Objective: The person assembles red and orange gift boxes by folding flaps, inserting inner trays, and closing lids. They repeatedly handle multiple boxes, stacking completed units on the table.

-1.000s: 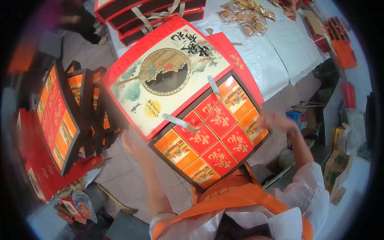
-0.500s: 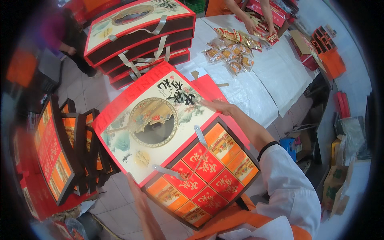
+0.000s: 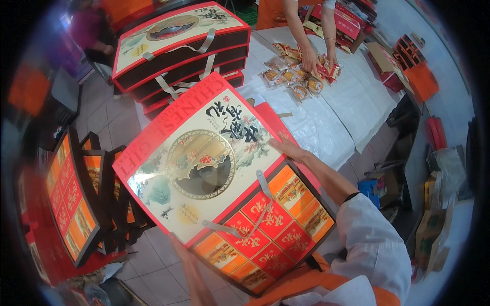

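Gift box (image 3: 206, 148), red-edged with a cream face and a round window, lies aslant before the wearer, its far corner just short of the stack behind. From its near side a dark-walled tray (image 3: 313, 191) shows, filled with small red cartons (image 3: 275, 222) in the middle and orange ones (image 3: 288, 188) at both ends. A pale strap handle (image 3: 262, 182) crosses between box and tray, its loop drooping over the red cartons. The right hand (image 3: 290, 151) grasps the box's right edge, fingers reaching onto the cream face. The left hand (image 3: 182, 251) touches the lower-left corner, but its fingers are largely hidden, so I cannot tell how closely they are bent. Beyond, a stack of similar boxes (image 3: 214, 53) with pale straps takes up the far left of the table (image 3: 347, 120), crowding that side. A red panel (image 3: 278, 121) sticks out past the box's right edge. Farther over, a co-worker's hands (image 3: 309, 62) are among wrapped pastries (image 3: 286, 76), well apart from the box. To the left, more filled trays (image 3: 88, 181) lean together; at right, a blue carton (image 3: 371, 193) sits below the table's level.
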`<state>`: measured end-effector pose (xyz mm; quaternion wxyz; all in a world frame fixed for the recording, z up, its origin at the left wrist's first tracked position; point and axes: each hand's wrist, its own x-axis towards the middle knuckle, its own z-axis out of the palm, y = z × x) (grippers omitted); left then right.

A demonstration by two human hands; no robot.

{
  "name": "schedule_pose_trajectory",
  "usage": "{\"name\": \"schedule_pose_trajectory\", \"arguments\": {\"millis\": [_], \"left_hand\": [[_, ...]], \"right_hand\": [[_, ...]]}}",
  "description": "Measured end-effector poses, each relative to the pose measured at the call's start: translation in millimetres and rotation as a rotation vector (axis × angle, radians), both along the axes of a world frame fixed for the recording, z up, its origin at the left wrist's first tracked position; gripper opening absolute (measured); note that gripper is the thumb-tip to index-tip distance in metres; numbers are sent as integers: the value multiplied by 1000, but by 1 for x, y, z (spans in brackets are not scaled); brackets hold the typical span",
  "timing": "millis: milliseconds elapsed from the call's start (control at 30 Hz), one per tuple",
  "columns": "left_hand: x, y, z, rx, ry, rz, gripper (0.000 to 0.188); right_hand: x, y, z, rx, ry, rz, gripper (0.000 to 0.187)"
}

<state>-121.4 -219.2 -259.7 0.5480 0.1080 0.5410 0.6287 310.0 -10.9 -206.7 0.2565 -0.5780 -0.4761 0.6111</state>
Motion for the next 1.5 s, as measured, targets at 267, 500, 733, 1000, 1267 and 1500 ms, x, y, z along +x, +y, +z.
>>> {"name": "schedule_pose_trajectory", "arguments": {"millis": [267,500,733,1000,1267,1500], "left_hand": [[4,-13,0,44,109,-46,56],[10,-14,5,68,265,-10,52],[7,-16,0,-119,230,-69,56],[23,-9,48,-49,203,-79,50],[14,-5,26,-10,232,-107,49],[9,-4,13,3,325,-116,54]], "right_hand": [[4,-22,17,-18,-145,44,75],[24,-39,-36,113,120,-242,64],[13,-42,-42,244,310,-335,58],[21,-47,-40,-12,318,-283,62],[53,-3,-4,78,-325,297,76],[11,45,-20,-157,205,20,80]]}}
